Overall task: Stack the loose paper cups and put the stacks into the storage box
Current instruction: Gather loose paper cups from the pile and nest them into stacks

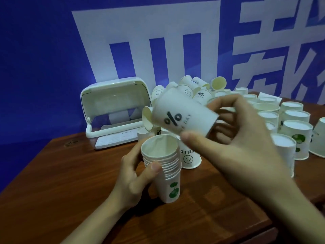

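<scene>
An upright stack of several nested white paper cups stands on the wooden table, its bottom cup printed with a green plant. My left hand grips the stack near its rims. Just above and right of the stack, my right hand holds a single white cup with a black percent sign, tilted on its side. The white storage box sits at the back left with its lid raised. A heap of loose cups lies behind my hands.
Several upside-down cups stand in rows on the right of the table. One inverted cup marked HELLO with a smiley stands right behind the stack. A blue banner wall closes the back. The table's front right edge drops off near my right forearm.
</scene>
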Demonstrator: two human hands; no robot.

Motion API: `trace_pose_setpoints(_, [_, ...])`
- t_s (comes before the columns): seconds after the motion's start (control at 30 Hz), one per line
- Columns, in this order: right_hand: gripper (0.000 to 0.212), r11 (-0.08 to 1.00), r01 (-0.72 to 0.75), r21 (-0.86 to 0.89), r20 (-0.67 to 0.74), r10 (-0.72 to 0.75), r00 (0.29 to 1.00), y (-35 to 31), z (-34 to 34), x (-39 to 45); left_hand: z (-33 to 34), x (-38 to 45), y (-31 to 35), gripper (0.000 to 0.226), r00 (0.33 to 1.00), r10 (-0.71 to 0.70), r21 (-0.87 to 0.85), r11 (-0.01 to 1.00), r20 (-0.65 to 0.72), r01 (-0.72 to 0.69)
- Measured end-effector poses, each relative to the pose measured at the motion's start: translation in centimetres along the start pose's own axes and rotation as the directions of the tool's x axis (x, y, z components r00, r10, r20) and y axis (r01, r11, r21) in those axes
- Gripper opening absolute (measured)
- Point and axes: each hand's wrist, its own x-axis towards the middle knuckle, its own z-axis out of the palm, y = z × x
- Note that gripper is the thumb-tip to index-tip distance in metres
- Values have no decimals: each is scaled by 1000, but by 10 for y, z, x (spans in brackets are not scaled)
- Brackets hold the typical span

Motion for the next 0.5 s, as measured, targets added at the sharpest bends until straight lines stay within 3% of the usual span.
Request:
trace_pose_setpoints(0.13, [51, 981, 59, -184, 28, -54, 998, 22, 42, -2, -2, -1, -8, 49, 999, -27, -5, 1000, -31, 27])
trace_pose_setpoints(0.27, [64, 888, 71, -455, 93, -32, 995, 36, 54, -9, -4, -3, -12, 68, 997, -48, -50, 998, -64, 45])
trace_pose_setpoints(0.33, [69, 854, 47, -519, 92, 1, 996, 36, 51, -11, -3, -2, -11, 61, 996, -36, -22, 999, -79, 35])
trace_pose_setpoints(0.4, [73, 868, 56, -493, 74, -22, 997, 36, 47, -11, -1, -2, -7, 46, 997, -27, -24, 999, -75, 25])
trace_pose_setpoints(0.5, [73, 950, 127, -285, 55, -116, 992, 34, 45, -7, 0, -1, -4, 52, 1000, -25, -43, 999, -19, 24])
